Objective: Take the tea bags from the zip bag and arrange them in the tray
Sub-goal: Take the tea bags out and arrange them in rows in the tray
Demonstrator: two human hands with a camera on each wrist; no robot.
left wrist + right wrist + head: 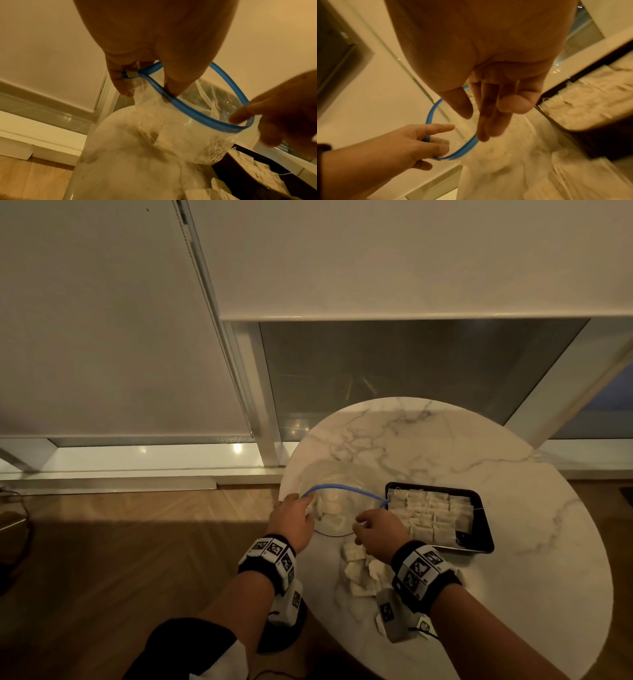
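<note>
A clear zip bag (337, 494) with a blue rim (187, 108) lies mouth-open on the marble table (445, 440). A few tea bags (329, 507) show inside it. My left hand (306, 503) pinches the rim's left end beside the slider (132, 74). My right hand (359, 525) is at the mouth's near side, fingers mostly straight (485, 119), holding nothing; one fingertip (240, 117) touches the rim. To the right, a black tray (486, 529) holds rows of tea bags (431, 515).
A loose pile of tea bags (359, 571) lies on the table near me, under my right wrist. The table edge runs just left of the bag, with wooden floor (120, 542) below. A window wall stands behind the table.
</note>
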